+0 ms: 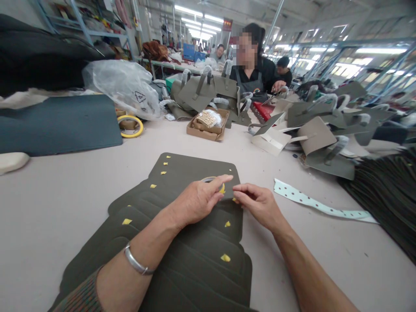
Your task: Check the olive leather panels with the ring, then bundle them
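A fanned stack of dark olive leather panels (182, 242) lies on the table in front of me, dotted with small yellow tape pieces (225, 258). My left hand (198, 200) is closed round a small roll of yellow tape (212, 181) above the topmost panel. My right hand (256, 204) is beside it, fingers pinched together at the tape's end near the panel's right edge. A silver bangle sits on my left wrist.
A spotted pale backing strip (312, 203) lies to the right. A cardboard box (208, 125) of gold hardware, a yellow tape roll (131, 126), a plastic bag (125, 86) and grey bag parts (320, 134) crowd the far side. A person (255, 65) works opposite. Dark strips (390, 195) are piled at right.
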`<state>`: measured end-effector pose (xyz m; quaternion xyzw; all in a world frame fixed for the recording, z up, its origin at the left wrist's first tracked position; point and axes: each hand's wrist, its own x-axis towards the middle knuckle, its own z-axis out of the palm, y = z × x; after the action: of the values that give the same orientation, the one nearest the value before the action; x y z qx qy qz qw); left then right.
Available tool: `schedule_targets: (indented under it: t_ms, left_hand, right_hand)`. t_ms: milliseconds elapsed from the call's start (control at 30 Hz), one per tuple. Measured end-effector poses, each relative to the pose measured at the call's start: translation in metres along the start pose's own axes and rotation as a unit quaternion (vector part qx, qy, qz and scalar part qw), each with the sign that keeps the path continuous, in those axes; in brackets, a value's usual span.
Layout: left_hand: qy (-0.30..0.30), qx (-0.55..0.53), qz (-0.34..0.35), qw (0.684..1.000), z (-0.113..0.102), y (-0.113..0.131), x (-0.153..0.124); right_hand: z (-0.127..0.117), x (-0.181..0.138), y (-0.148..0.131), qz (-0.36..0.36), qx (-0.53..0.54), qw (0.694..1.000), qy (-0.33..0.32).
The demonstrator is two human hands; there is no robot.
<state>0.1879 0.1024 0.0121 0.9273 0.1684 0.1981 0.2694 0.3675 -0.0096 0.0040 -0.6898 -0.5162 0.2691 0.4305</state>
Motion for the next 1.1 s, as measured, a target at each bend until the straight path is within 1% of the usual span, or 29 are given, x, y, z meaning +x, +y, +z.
schedule_targets:
  t_ms: [33, 67, 133, 167, 233, 367, 467, 600, 700, 767, 833, 900, 967, 1033, 1100]
  left_hand:
    - [-0.004, 0.005, 0.001, 1.000, 0.001, 0.001, 0.000]
    - [-0.009, 0.012, -0.002, 1.000, 0.001, 0.001, 0.000]
    - [-0.020, 0.025, -0.015, 0.999, 0.003, 0.003, 0.001]
    - [-0.024, 0.030, -0.020, 0.999, 0.003, 0.004, 0.001]
    - [-0.032, 0.044, -0.023, 0.998, 0.004, 0.006, 0.001]
    - [-0.029, 0.064, -0.018, 0.997, 0.008, 0.007, 0.000]
    - [-0.020, 0.067, -0.016, 0.997, 0.010, 0.006, -0.001]
    - [0.004, 0.055, -0.019, 0.998, 0.008, 0.008, 0.000]
    - [0.016, 0.047, -0.023, 0.998, 0.005, 0.010, 0.001]
    - [0.019, 0.053, -0.023, 0.998, 0.005, 0.010, 0.002]
    - [0.022, 0.065, -0.021, 0.997, 0.005, 0.010, 0.002]
    - [0.027, 0.080, -0.020, 0.996, 0.006, 0.011, 0.002]
    - [0.044, 0.096, -0.017, 0.994, 0.008, 0.013, 0.001]
    - [0.071, 0.105, -0.008, 0.992, 0.009, 0.016, 0.000]
    - [0.103, 0.106, 0.002, 0.989, 0.010, 0.020, -0.001]
  right_hand:
    - [0.002, 0.000, 0.001, -0.043, -0.007, 0.999, 0.025]
    - [0.004, 0.000, 0.001, -0.088, -0.023, 0.995, 0.035]
    - [0.008, -0.001, 0.001, -0.169, -0.062, 0.983, 0.035]
    - [0.010, -0.001, 0.000, -0.199, -0.078, 0.976, 0.034]
    - [0.014, -0.001, -0.001, -0.238, -0.101, 0.965, 0.042]
    - [0.019, -0.002, -0.001, -0.270, -0.143, 0.950, 0.062]
    - [0.021, -0.001, -0.001, -0.279, -0.173, 0.941, 0.077]
    - [0.021, 0.002, -0.002, -0.300, -0.220, 0.922, 0.109]
    - [0.020, 0.004, -0.004, -0.309, -0.243, 0.912, 0.119]
    - [0.020, 0.003, -0.007, -0.292, -0.238, 0.919, 0.116]
    - [0.020, 0.002, -0.010, -0.244, -0.211, 0.940, 0.112]
    - [0.022, 0.002, -0.015, -0.160, -0.149, 0.971, 0.102]
    - [0.024, 0.004, -0.019, -0.056, -0.045, 0.995, 0.076]
    - [0.025, 0.008, -0.020, 0.027, 0.066, 0.996, 0.052]
    - [0.022, 0.015, -0.018, 0.078, 0.134, 0.986, 0.060]
